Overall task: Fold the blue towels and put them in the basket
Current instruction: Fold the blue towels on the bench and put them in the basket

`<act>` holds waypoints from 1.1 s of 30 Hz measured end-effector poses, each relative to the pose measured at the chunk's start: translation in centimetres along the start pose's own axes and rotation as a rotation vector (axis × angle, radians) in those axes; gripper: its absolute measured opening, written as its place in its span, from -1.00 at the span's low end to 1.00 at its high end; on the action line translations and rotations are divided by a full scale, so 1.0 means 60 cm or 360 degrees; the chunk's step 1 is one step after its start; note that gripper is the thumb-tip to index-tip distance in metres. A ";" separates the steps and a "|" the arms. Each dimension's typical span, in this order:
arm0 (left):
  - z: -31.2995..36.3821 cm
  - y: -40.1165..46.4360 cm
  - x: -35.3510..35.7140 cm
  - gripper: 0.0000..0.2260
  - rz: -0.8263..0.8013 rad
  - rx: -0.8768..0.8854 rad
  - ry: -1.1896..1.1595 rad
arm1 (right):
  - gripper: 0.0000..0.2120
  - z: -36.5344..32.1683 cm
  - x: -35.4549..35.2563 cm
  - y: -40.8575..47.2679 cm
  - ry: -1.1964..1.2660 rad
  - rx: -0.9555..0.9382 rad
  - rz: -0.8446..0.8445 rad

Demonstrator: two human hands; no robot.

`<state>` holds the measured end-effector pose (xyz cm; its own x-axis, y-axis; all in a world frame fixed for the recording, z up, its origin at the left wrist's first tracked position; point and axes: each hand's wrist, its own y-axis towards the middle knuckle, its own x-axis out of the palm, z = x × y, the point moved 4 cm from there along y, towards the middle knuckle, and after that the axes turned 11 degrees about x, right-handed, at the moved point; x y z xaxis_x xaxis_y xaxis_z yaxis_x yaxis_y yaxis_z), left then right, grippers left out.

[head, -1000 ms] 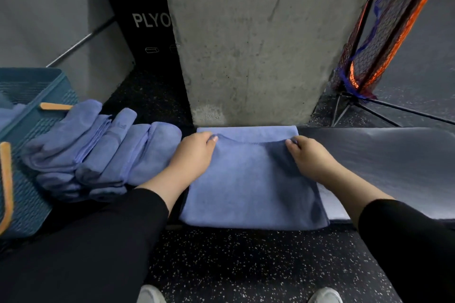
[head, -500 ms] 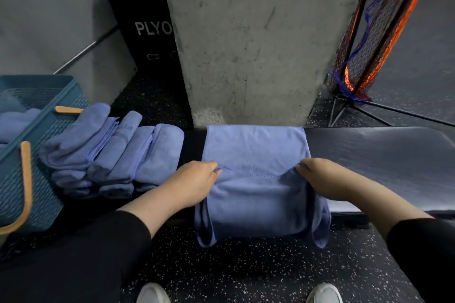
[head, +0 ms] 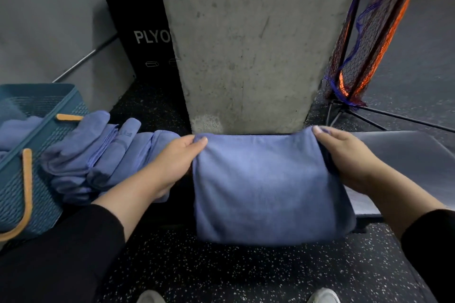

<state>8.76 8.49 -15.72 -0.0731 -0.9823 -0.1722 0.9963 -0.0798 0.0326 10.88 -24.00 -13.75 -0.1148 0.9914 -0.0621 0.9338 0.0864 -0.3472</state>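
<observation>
A folded blue towel (head: 268, 187) lies across the dark worktop (head: 403, 155) directly in front of the person, its near edge hanging over the worktop's front lip toward the speckled floor (head: 234, 273). The left hand (head: 172, 162) holds the towel's far left corner, thumb on top and fingers curled under the cloth, so that grip is closed on the fabric. The right hand (head: 344, 155) does the same at the far right corner, its fingers wrapped around the towel's edge. Both forearms come out of black sleeves (head: 61, 253). Just to the left of the left hand, a pile of blue towels (head: 98, 157) sits on the worktop, several rolled or folded pieces lying side by side and overlapping. Beyond that pile, at the left edge of the view, stands a teal basket (head: 39, 155) with orange handles (head: 27, 194); more blue cloth shows inside it, though how much is hard to tell. Straight ahead rises a concrete pillar (head: 246, 44), its base just behind the towel's far edge. A black box (head: 142, 39) with white lettering reading "PLYO" stands behind the pillar on the left, and a netted frame in orange and dark mesh (head: 364, 39) leans at the right. Two white shoe tips (head: 322, 296) show at the bottom of the view.
</observation>
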 end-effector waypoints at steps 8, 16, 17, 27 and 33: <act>-0.064 0.172 0.004 -0.82 0.0088 0.0081 0.1602 | -0.78 0.029 -0.014 0.192 -0.1211 -0.0154 0.0652; -0.135 0.206 0.025 -0.84 -0.0081 0.0307 0.1736 | -0.63 0.079 -0.021 0.227 -0.1709 -0.0249 0.0535; -0.135 0.206 0.027 -0.81 -0.0095 0.0325 0.1742 | -0.61 0.080 -0.021 0.226 -0.1716 -0.0252 0.0524; -0.133 0.195 0.026 -0.88 -0.0111 0.0414 0.1816 | -0.76 0.076 -0.019 0.210 -0.1698 -0.0290 0.0532; -0.135 0.201 0.023 -0.85 -0.0121 0.0377 0.1808 | -0.82 0.073 -0.020 0.217 -0.1727 -0.0357 0.0492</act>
<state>21.04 7.51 -23.54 0.0704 -0.2662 -0.9614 0.9487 -0.2798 0.1469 21.71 -24.51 -22.30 0.0001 0.3761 -0.9266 0.9997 -0.0226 -0.0091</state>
